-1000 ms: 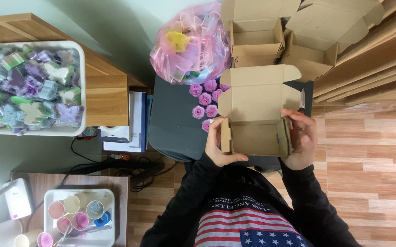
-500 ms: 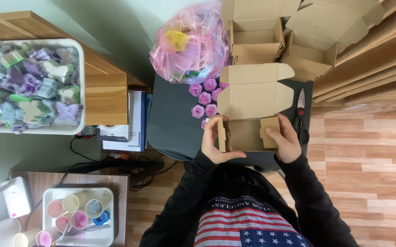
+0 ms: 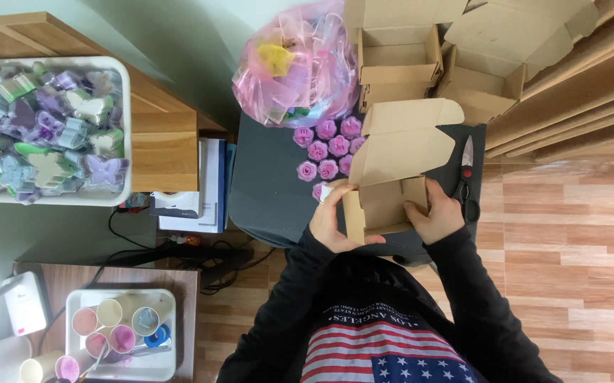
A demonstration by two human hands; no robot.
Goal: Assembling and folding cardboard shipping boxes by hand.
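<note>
A small brown cardboard box [image 3: 392, 170] with its lid flap up stands on the dark grey table [image 3: 264, 191]. My left hand [image 3: 335, 216] grips the box's left wall, thumb on the near edge. My right hand [image 3: 431, 213] presses the right side flap inward. Several purple rose-shaped pieces [image 3: 328, 149] lie on the table just left of the box. Part of one is hidden behind my left hand.
A pink plastic bag [image 3: 296, 64] of coloured items sits behind the roses. Folded cardboard boxes [image 3: 428, 57] stand at the back. Scissors [image 3: 467, 177] lie right of the box. A white bin of butterfly shapes [image 3: 44, 128] and a tray of cups [image 3: 119, 333] are at left.
The right side flap has been folded inward and my right hand has moved left with it. The box looks narrower and my left hand has shifted slightly along its left wall.
</note>
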